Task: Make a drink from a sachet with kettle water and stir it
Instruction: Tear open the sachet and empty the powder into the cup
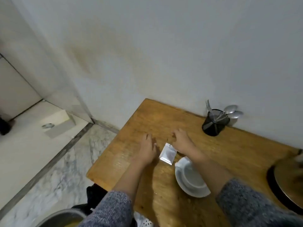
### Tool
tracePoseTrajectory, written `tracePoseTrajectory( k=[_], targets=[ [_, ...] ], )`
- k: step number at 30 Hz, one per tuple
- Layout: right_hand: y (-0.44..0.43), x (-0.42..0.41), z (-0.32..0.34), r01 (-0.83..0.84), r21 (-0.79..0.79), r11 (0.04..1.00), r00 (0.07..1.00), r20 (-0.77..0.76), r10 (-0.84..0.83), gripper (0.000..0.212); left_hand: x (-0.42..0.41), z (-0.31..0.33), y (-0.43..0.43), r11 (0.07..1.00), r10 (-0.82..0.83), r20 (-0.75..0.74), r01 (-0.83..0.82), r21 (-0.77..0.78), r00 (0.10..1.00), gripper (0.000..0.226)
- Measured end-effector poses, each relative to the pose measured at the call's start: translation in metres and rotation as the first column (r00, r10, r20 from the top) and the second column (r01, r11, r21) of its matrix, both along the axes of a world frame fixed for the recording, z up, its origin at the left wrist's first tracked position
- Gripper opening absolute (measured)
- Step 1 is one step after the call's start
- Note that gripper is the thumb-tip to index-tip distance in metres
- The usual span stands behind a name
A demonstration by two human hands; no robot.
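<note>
Head cam: both hands rest flat and empty on the wooden table (pixel 164 115), left hand (pixel 147 149) and right hand (pixel 182 141) flanking the silver sachet (pixel 168 154), probably staged for grabbing. The cup (pixel 191 175) on its saucer (pixel 196 191) sits just nearer, right of the sachet, with spoons (pixel 232 111) in a black holder (pixel 213 122) far right by the wall, so everything's in reach.

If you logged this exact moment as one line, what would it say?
stage: start | left hand: flat on table, empty | right hand: beside sachet, empty | cup: on saucer, looks empty | spoons: in holder
</note>
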State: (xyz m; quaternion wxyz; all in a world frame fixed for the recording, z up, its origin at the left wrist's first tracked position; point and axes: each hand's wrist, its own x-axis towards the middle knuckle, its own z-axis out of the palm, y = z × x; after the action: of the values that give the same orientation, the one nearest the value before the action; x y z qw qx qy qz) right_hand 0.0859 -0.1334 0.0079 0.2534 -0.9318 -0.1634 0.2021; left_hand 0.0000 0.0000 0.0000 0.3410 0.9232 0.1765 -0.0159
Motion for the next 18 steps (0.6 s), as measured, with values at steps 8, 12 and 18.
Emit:
tracePoseTrajectory(
  k=[8,12,18],
  targets=[
    [-0.002,0.006,-0.034,-0.061,-0.175,0.983,0.995,-0.087,0.047,0.039,0.01,-0.04,-0.021,0.988,-0.003,-0.14,-0.019,-0.153,0.99,0.026],
    [-0.002,0.011,-0.039,-0.087,-0.247,0.965,0.991,-0.118,0.059,0.063,0.018,-0.048,-0.027,0.985,0.017,-0.175,-0.046,-0.163,0.984,0.04],
    [0.002,0.014,-0.037,-0.097,-0.272,0.957,0.988,-0.146,0.059,0.04,0.023,-0.056,-0.026,0.987,0.047,-0.201,-0.077,-0.144,0.978,0.043]
  ],
)
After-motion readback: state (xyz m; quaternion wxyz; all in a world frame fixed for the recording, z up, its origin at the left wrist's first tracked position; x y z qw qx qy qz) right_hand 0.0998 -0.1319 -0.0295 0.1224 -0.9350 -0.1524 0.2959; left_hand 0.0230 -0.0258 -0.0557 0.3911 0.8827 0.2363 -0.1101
